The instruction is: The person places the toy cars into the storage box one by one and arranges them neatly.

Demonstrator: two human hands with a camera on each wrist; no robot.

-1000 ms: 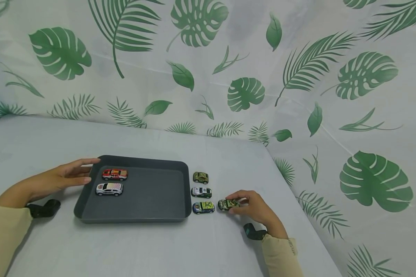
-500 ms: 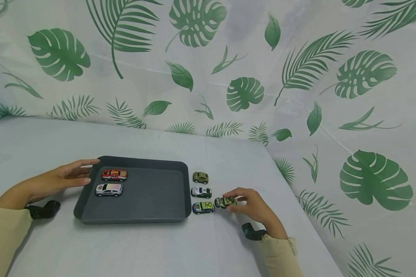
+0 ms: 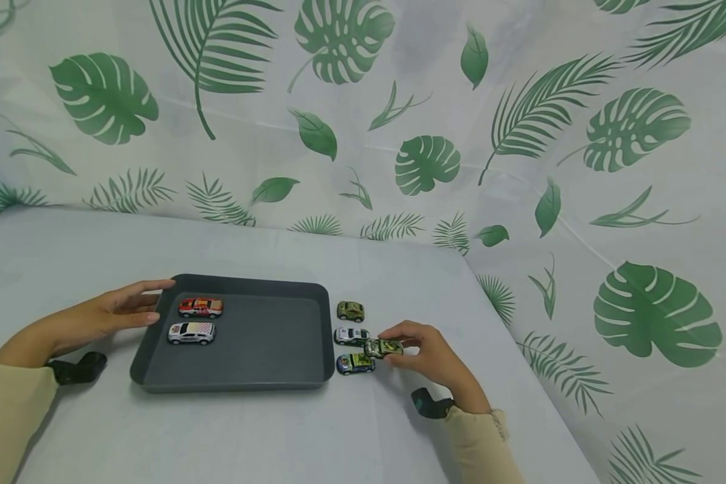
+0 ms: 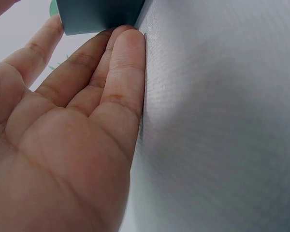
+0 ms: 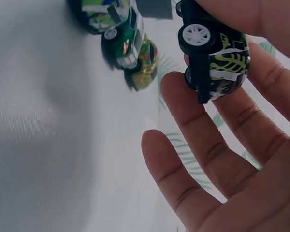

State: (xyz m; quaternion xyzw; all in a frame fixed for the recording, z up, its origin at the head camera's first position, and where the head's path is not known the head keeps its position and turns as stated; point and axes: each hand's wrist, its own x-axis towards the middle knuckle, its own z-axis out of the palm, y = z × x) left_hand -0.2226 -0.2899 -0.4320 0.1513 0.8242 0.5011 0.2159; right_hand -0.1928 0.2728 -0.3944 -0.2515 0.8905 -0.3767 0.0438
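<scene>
Camouflage car (image 3: 382,347) pinched in right hand (image 3: 428,353), markings (image 5: 229,63) unreadable, left hand (image 3: 109,312) straight-fingered against tray (image 3: 266,343)

Right wrist view: fingers (image 5: 261,17) partly hide the held car (image 5: 227,65); 3 other cars (image 5: 124,46) blur.

You see a green, black and white patterned toy car (image 3: 380,348), a plain dark grey rectangular tray (image 3: 266,346), pale yellow fabric sleeves (image 3: 12,410), and a whitish cloth backdrop (image 3: 363,101) printed with green leaves (image 3: 111,101).
</scene>
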